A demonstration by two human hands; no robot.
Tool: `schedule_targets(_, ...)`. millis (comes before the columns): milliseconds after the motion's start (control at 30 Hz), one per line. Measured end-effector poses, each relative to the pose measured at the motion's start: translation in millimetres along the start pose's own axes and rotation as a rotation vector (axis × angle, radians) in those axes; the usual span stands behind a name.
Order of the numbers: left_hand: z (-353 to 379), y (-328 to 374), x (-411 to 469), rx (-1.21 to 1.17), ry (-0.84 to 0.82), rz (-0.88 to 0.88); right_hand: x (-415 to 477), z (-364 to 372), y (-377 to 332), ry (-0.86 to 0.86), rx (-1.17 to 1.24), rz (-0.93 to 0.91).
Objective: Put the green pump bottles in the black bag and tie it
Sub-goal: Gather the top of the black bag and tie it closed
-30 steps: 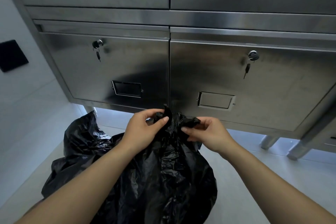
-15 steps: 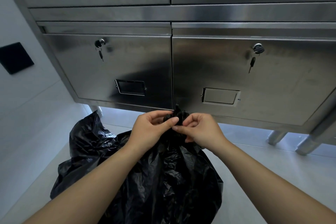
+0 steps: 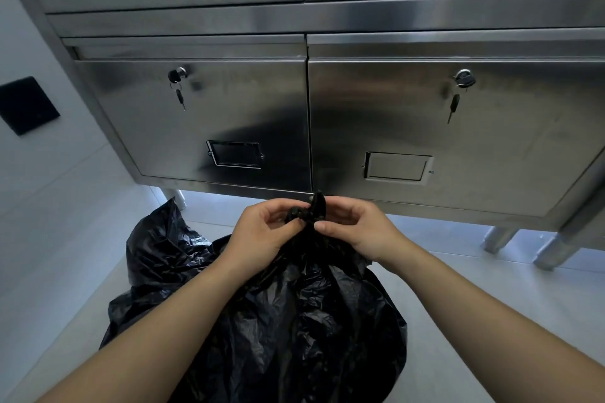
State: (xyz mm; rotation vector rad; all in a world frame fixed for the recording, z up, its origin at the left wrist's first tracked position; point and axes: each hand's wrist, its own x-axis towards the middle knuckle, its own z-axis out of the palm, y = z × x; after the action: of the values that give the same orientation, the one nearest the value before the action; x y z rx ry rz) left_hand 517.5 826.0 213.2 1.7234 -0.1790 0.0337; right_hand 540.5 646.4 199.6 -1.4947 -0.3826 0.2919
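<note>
Below the pinch, the black bag (image 3: pixel 294 321) gives nothing away; whatever it holds is hidden. The left hand (image 3: pixel 262 235) and right hand (image 3: pixel 357 229) cover most of the gathered neck. Both forearms run off the bottom edge.

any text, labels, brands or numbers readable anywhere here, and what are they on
None can be read.
Left drawer's label holder: dark, no text visible.
Right drawer's label holder: looks blank.
Black wall plate: no marking visible.
Black bag, gathered at the top by the left hand and right hand: no print visible.
</note>
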Motion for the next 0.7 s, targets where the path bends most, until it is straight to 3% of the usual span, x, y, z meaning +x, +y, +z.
schedule_targets(200, -19.3, 2.0, -10.6, -0.022, 0.132, -0.102, 13.5, 26.2, 10.8, 0.080, -0.065, -0.075)
schedule_targets(367, -35.3, 4.4, -12.3, -0.117, 0.139, -0.145, 24.6, 44.1, 15.7, 0.178, -0.128, -0.127)
schedule_targets(533, -40.2, -2.1, -8.6, 0.063, 0.227, -0.131, 28.1, 53.5, 16.2, 0.198, -0.173, -0.122)
schedule_targets(700, -47.8, -15.6, -7.7, 0.143, 0.230, -0.143, 26.9, 58.8, 21.0, 0.114, -0.334, -0.120)
